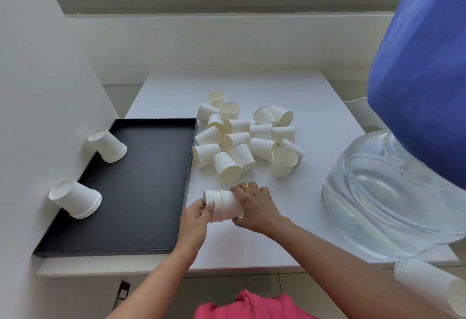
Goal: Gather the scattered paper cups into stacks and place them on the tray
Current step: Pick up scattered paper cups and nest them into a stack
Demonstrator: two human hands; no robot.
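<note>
**Both hands hold a stack of cups lying on its side**

I see both hands near the front of the white worktop (290, 86). They hold one stack of paper cups (223, 205) between them. The stack lies on its side. Its long way runs left to right, with a small tilt. The open rims point left and the closed bottom points right. My left hand (195, 220) pinches the rim end with thumb and fingers. My right hand (254, 207) wraps over the bottom end, and a gold ring (246, 187) shows on one finger. The right hand hides the bottom of the stack, so I cannot count the cups in it.

Just left of the hands is the black tray (141, 187). Two short stacks stand on it along its left edge, both upside down with bottoms up and leaning left. The far stack (108, 145) is near the tray's far left corner. The near stack (75, 199) is about halfway down the left edge.

Behind the hands, in the middle of the worktop, is the pile of loose cups (242, 139). Most lie on their sides and point every which way. A few stand up with the mouth open to the top. They overlap, so I cannot count them well.

At the right sits a big clear water bottle (393, 192) with a blue cover (423, 79). The picture edge cuts both off. One more white cup shape (428, 286) sits at the near right, blurred and partly cut off.
</note>
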